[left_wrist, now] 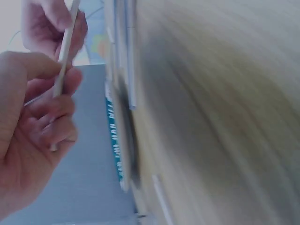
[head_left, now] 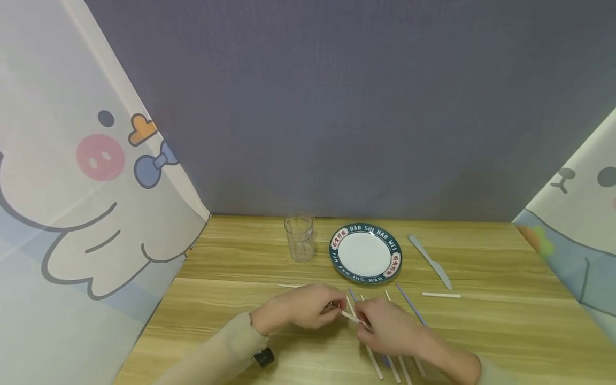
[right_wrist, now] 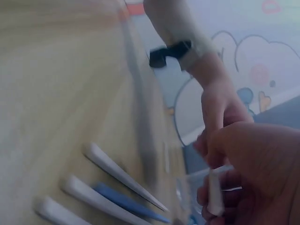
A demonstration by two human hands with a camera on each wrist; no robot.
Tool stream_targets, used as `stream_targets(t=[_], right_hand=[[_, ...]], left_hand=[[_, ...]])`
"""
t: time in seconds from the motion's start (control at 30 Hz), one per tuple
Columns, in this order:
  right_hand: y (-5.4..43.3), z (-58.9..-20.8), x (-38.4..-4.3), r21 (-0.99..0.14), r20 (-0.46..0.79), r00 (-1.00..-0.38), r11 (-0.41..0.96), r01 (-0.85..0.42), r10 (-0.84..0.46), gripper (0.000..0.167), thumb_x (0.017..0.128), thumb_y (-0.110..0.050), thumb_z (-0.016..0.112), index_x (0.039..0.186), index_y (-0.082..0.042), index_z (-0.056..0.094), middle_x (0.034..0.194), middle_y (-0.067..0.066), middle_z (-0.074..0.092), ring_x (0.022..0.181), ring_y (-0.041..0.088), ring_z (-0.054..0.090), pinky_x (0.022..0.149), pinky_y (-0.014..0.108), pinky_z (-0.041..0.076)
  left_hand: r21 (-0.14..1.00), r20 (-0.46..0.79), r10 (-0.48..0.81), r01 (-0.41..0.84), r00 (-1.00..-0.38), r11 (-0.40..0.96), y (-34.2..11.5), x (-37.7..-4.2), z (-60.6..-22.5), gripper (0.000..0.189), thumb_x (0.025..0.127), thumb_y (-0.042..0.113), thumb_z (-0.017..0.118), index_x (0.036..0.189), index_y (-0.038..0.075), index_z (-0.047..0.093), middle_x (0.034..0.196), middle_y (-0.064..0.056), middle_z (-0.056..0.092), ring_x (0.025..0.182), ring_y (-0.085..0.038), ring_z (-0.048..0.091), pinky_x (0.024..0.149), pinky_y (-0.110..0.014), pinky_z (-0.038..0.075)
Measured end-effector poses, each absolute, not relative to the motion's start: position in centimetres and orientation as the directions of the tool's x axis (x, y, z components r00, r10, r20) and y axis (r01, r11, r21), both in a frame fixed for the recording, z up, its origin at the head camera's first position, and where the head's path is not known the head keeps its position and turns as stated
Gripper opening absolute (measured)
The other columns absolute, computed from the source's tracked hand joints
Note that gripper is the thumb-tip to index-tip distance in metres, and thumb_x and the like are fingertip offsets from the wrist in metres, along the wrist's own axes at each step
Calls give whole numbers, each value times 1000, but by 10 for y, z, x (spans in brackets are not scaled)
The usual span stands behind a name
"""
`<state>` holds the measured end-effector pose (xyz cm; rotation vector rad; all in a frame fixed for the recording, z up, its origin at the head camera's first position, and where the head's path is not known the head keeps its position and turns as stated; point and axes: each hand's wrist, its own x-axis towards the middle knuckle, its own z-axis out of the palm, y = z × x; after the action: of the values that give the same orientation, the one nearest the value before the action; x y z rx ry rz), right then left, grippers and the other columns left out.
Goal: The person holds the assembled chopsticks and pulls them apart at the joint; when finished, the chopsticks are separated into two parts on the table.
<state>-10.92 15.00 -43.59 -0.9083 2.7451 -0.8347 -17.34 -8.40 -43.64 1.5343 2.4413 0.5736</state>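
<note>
Both hands hold one thin white straw [head_left: 350,317] above the table, close together. My left hand [head_left: 313,306] pinches it between thumb and fingers; in the left wrist view the straw [left_wrist: 69,40] slants up from that grip to the right hand. My right hand [head_left: 387,327] grips the other part, and a white end [right_wrist: 215,194] shows against its curled fingers in the right wrist view. Beneath the right hand lie several white straws [head_left: 374,363] and blue straws [head_left: 410,303], roughly side by side and partly hidden by the hand and forearm.
Behind the hands stand a clear glass [head_left: 300,238] and a white plate with a dark green lettered rim [head_left: 366,227]. A pale knife [head_left: 430,262] lies right of the plate. Short white pieces lie at the right [head_left: 441,295] and behind the left hand [head_left: 289,286]. A grey wall closes the back.
</note>
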Motion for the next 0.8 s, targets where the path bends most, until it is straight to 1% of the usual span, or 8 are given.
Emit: stream_targets(t=[0.13,0.2,0.3,0.37,0.43,0.53,0.67,0.8], right_hand=[[159,-422,-119,-572,83,-784,615,-543,-615,24,96,-5,57,82,-22,49,65,-16,39,51,-6,32,44,13,27],[162,-416,-124,-559,131,-759,585,-588,-637,24,104,-5,54,86,-21,51,66,-17,38,52,-7,31,45,12,29],[164,-409,-130,-499,202,-718,561,-660,-666,23,111,-12,53,89,-20,53,67,-17,36,54,-9,31,47,13,32],[167,-406,-133,-456,225,-694,556,-695,-684,22,112,-18,53,91,-21,56,69,-18,37,56,-9,31,50,14,35],[170,-403,-136,-433,230,-679,552,-713,-697,21,113,-20,52,93,-21,57,69,-18,36,55,-9,30,51,14,36],[173,-400,-141,-400,233,-658,546,-736,-716,18,113,-20,52,97,-23,59,69,-17,35,55,-9,29,52,14,37],[176,-398,-144,-395,230,-647,538,-745,-727,18,114,-21,51,98,-23,59,69,-17,35,54,-9,28,51,14,36],[178,-399,-146,-394,232,-650,541,-743,-723,19,113,-20,52,95,-23,56,68,-18,34,54,-9,28,49,14,34]], left_hand=[[380,160,860,834,-485,400,-80,-170,-425,6,105,17,67,102,14,72,87,8,69,70,7,47,62,-4,39],[347,229,840,847,-492,402,-77,-169,-420,8,105,20,69,103,14,75,90,7,74,72,7,54,65,-3,43],[308,327,816,870,-477,385,-74,-169,-415,13,105,22,69,106,13,78,95,4,79,75,3,64,70,-3,48],[280,376,810,888,-450,364,-73,-170,-413,15,105,21,68,108,12,80,98,3,80,81,0,69,76,-3,51],[260,412,806,902,-426,344,-72,-170,-412,16,105,20,68,108,11,81,97,2,80,81,-3,71,78,-4,53],[227,446,799,914,-404,335,-71,-171,-410,16,105,17,68,108,10,82,92,1,78,79,-4,70,77,-4,52],[201,461,788,913,-408,354,-69,-170,-407,14,104,16,70,106,9,82,88,2,77,76,-4,68,74,-5,52],[181,457,778,902,-431,393,-66,-167,-406,14,103,16,70,103,9,82,86,2,76,74,-3,68,72,-6,53]])
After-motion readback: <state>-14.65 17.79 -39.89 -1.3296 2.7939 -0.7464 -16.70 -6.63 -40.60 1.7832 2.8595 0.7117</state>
